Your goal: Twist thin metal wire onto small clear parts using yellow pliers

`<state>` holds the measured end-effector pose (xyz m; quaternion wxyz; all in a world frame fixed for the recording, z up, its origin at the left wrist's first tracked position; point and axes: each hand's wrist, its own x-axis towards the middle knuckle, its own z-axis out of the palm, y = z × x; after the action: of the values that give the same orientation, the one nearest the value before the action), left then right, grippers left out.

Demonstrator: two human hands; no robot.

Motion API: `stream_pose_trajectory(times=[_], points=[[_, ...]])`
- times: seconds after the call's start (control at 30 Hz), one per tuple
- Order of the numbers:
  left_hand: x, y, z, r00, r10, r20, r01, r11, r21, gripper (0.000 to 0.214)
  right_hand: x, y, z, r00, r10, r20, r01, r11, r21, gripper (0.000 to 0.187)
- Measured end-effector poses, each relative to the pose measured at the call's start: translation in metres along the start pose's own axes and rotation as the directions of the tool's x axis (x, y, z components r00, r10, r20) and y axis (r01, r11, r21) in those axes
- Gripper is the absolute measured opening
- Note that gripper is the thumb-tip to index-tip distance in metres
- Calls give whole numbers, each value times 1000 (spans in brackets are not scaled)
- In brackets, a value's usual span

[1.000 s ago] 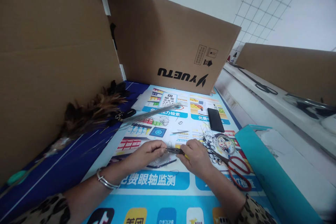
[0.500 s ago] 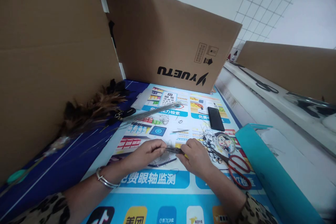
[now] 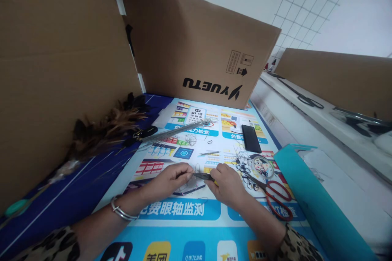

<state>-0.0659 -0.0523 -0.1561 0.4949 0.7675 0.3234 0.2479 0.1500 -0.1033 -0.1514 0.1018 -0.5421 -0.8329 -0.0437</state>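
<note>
Right hand (image 3: 226, 183): fingers clamped on pliers (image 3: 204, 176). Left hand (image 3: 170, 179): fingers pinching thin wire (image 3: 190, 175); best held steady at the pliers' tip.

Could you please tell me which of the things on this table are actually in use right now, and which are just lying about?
In use:
- left hand, pinching a thin wire
- right hand, gripping small pliers that meet the wire

Lying about:
- red scissors
- black phone
- bundle of straight wires
- feather duster
- small wire loops
- teal folder
</note>
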Motion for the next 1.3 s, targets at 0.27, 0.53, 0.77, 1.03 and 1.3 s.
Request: stream_pose_trajectory(times=[0.27, 0.53, 0.77, 1.03, 1.3], points=[[1, 1, -1, 999, 3, -48, -5, 1000, -30, 22, 1, 4, 1, 999, 24, -42, -21, 998, 55, 24], [1, 2, -1, 996, 30, -83, -30, 1000, 3, 17, 1, 3, 0, 999, 35, -37, -31, 995, 95, 23], [0, 1, 0, 992, 38, -123, -36, 999, 18, 13, -1, -3, 1, 997, 71, -41, -67, 993, 94, 24], [1, -5, 1, 997, -41, -69, 29, 985, -170, 18, -1, -4, -1, 997, 80, -22, -77, 992, 96, 23], [0, -8, 1, 996, -82, 43, 92, 941, -327, 22, -1, -2, 0, 999, 52, -14, -50, 992, 118, 23]])
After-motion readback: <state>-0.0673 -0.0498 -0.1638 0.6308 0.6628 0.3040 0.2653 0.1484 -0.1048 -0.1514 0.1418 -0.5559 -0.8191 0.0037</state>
